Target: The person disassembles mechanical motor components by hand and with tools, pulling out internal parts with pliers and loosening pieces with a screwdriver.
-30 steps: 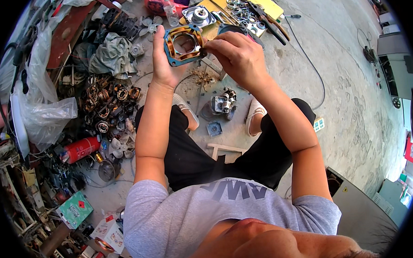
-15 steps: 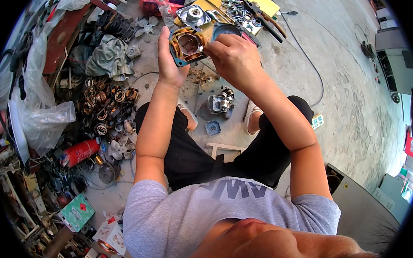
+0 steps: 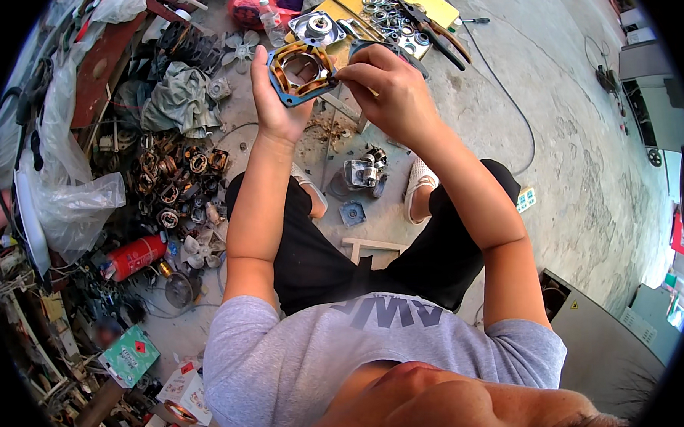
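The coil frame [image 3: 312, 86], a blue square with copper coils round a hole, is up in the air above the floor, in front of the person and between the 2 hands. The left hand [image 3: 280, 111] holds it from the left side and from below, with the thumb up along the edge. The right hand [image 3: 394, 93] is narrow, its thumb and first finger pinched at the right edge of the frame; the spot is too small to tell if they grip the edge itself or a thin bit of wire. The step in hand looks like close finger work on that edge, with 1 hand holding and 1 hand picking. I think the next move calls for a firm left palm and small, soft moves of the right fingertips, so the coils don't get bent. Just past the frame sits a silver cap [image 3: 317, 26], with a clear bottle [image 3: 271, 20] to its left. To its right is a yellow board [image 3: 441, 9] with metal rings [image 3: 383, 15] and long pliers [image 3: 435, 34] on it. A motor [image 3: 365, 172] and a small square cap [image 3: 352, 213] lie between the feet. Farther left are a heap of old coils [image 3: 171, 169] and a red tank [image 3: 134, 258].
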Demonstrator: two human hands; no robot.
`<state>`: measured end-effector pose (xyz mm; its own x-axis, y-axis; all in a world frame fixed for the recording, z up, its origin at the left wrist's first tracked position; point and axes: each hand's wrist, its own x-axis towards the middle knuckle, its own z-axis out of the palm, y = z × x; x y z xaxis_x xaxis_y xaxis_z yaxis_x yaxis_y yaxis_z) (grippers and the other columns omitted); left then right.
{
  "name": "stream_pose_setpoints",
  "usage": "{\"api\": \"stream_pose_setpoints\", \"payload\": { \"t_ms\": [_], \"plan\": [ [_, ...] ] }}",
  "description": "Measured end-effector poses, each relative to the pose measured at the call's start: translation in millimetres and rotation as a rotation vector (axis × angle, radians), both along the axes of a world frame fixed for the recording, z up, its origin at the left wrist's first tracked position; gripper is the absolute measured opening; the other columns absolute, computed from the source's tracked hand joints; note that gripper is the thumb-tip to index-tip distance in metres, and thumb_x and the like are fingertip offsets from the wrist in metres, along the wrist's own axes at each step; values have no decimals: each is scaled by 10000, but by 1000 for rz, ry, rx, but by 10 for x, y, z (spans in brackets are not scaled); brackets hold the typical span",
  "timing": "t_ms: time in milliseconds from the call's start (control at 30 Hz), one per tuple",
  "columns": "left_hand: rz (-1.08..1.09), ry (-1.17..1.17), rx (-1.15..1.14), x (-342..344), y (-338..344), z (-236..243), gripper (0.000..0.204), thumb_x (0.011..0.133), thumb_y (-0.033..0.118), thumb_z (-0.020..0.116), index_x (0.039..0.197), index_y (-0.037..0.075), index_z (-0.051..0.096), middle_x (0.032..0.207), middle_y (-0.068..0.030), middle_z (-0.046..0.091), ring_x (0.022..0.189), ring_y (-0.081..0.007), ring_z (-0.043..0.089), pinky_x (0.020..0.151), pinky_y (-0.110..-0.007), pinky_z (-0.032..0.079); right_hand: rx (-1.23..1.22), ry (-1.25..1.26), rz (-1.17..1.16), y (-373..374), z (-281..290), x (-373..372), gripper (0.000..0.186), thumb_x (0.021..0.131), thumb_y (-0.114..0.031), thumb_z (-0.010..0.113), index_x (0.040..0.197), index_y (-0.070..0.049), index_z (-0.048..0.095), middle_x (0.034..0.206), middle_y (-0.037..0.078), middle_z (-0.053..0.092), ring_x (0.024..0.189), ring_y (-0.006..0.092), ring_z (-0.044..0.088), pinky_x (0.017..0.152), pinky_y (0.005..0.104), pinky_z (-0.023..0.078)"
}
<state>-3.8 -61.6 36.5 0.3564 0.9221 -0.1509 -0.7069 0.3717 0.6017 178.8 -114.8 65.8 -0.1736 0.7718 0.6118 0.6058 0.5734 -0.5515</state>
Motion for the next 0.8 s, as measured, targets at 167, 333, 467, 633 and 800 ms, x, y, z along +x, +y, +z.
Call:
{"api": "stream_pose_setpoints", "payload": {
  "t_ms": [167,333,467,633,800],
  "plan": [
    [108,139,28,82,-26,-10,754,980,608,310,1202,-55,593,1159,-199,669,1065,-291,630,1000,-398,447,52,-174,-56,-31,74,0,214,725,-20,661,910,-110,720,818,82,597,787,288,650,639,402,531],
    [116,176,87,109,-54,-47,758,979,613,314,1193,-57,597,1129,-196,675,1036,-275,639,989,-378,454,4,-220,-82,-44,28,-13,136,766,-38,691,886,-99,712,808,60,603,746,285,637,637,386,525],
    [107,252,135,127,-97,6,740,979,609,335,1188,-50,598,1114,-173,678,1011,-255,644,965,-363,469,-81,-63,-77,-26,-82,-19,108,799,-64,731,899,-85,696,794,53,642,690,259,647,630,346,527],
    [102,277,131,144,-157,94,689,983,590,366,1196,-22,598,1121,-139,676,1000,-225,646,935,-354,490,-405,255,-11,-11,-49,47,210,780,-110,755,957,-43,665,831,95,701,743,268,684,683,346,547],
    [52,153,-17,65,-127,115,749,926,665,402,1208,-1,596,1115,-145,672,995,-267,653,881,-439,536,-332,84,30,11,4,163,214,851,-93,742,1051,-36,691,945,35,680,736,129,650,674,259,530]
  ]
}}
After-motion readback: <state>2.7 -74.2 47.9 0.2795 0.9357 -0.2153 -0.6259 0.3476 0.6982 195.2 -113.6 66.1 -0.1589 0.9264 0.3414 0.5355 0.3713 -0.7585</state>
